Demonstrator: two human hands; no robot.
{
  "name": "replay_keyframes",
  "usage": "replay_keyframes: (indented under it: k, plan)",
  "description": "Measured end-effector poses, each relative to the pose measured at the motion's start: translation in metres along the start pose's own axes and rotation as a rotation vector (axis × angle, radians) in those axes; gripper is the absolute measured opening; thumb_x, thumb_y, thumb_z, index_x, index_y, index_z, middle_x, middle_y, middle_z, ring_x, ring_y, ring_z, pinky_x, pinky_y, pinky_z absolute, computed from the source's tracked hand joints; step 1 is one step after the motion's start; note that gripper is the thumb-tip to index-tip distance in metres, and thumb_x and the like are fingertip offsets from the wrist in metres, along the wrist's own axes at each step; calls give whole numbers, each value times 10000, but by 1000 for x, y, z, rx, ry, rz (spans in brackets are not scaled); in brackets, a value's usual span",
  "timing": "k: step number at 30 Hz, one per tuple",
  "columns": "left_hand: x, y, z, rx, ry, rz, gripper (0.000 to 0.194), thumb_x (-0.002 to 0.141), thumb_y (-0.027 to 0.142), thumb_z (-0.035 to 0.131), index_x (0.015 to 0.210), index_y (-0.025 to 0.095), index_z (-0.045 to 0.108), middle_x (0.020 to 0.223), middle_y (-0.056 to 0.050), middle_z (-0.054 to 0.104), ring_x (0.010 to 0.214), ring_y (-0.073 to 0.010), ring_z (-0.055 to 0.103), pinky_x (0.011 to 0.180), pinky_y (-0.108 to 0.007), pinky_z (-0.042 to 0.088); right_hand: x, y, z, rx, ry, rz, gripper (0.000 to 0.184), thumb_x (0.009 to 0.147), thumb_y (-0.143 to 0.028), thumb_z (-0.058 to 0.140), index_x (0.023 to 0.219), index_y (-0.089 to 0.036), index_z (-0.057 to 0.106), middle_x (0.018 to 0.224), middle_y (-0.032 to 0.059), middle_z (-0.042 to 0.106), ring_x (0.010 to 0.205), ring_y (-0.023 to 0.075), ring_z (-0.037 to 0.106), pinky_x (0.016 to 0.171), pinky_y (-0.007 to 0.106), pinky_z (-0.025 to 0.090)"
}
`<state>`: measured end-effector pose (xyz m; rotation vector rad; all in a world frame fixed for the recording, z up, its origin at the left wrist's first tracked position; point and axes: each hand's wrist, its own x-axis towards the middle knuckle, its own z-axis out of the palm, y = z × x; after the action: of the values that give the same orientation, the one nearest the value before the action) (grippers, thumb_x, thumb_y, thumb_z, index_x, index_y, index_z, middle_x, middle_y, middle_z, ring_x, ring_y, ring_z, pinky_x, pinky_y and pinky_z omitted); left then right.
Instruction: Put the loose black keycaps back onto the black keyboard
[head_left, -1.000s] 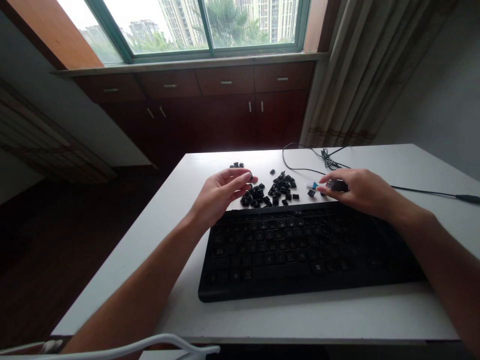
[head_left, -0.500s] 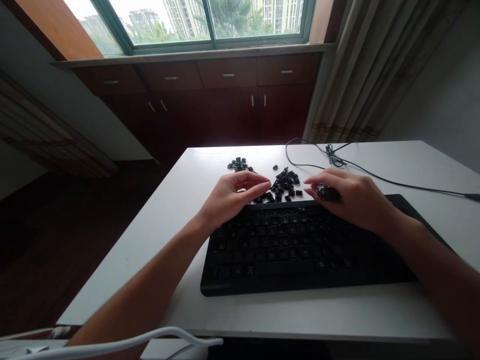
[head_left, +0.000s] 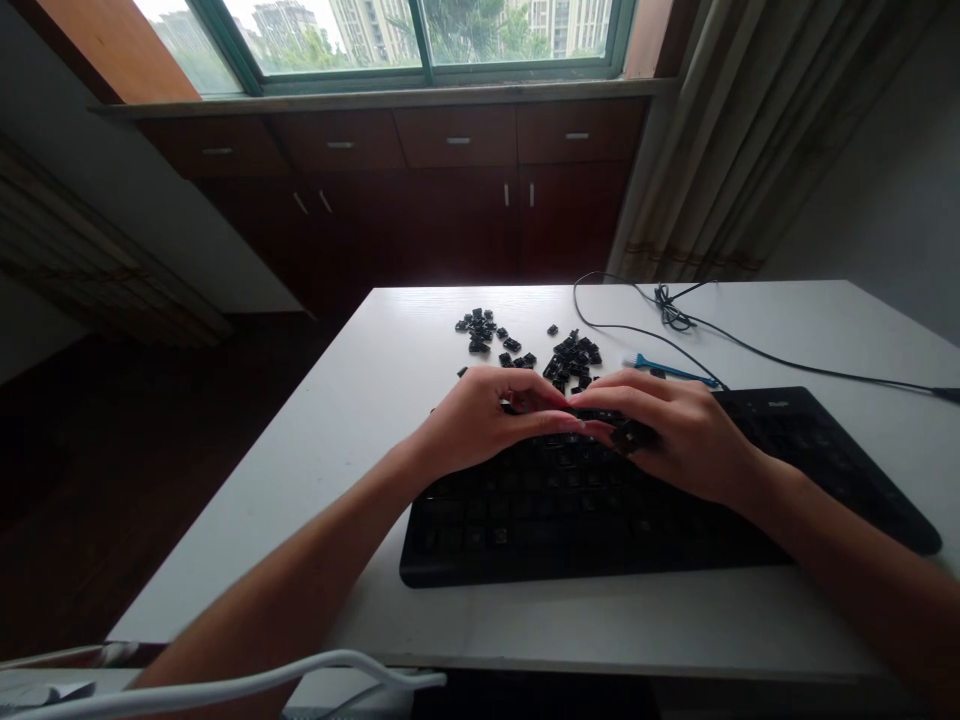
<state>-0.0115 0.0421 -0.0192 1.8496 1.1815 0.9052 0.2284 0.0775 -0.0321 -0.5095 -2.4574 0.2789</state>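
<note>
Over the black keyboard (head_left: 570, 535) my hands meet at the fingertips. My left hand (head_left: 499, 415) is closed in a pinch; whatever sits between its fingertips is hidden. Curled beside it is my right hand (head_left: 690, 430), its thumb and forefinger touching the left fingertips. Black keycaps (head_left: 634, 436) show in the hollow of the right hand; how many I cannot tell. Beyond the hands lies a pile of loose black keycaps (head_left: 574, 355). A second cluster of keycaps (head_left: 478, 325) is farther left.
A blue brush (head_left: 671, 370) lies behind the keyboard, partly hidden by my right hand. The black cable (head_left: 780, 358) runs across the white table (head_left: 300, 480) to the right edge. A white cable (head_left: 330, 664) crosses the bottom left, near the table's front edge.
My right hand has moved left and toward me, and my left hand slightly right and toward me, so their fingertips now touch. The blue brush has come into view.
</note>
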Motion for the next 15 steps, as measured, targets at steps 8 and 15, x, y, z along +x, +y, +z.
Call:
replay_keyframes:
  k: [8, 15]
  plan:
    - [0, 0, -1, 48, -16, 30, 228, 869, 441, 690, 943, 247, 785, 817, -24, 753, 725, -169, 656, 631, -258, 485, -3, 0, -1, 14, -68, 23, 403, 830, -52, 610, 1177, -256, 636, 1208, 37, 692, 950, 184, 690, 779, 290, 551]
    - [2, -4, 0, 83, 16, 41, 278, 891, 469, 654, 943, 227, 782, 824, -31, 750, 720, -167, 640, 627, -255, 460, -2, -1, 0, 10, -69, 31, 321, 861, -113, 635, 1153, -247, 640, 1134, 30, 728, 956, 186, 697, 755, 289, 545]
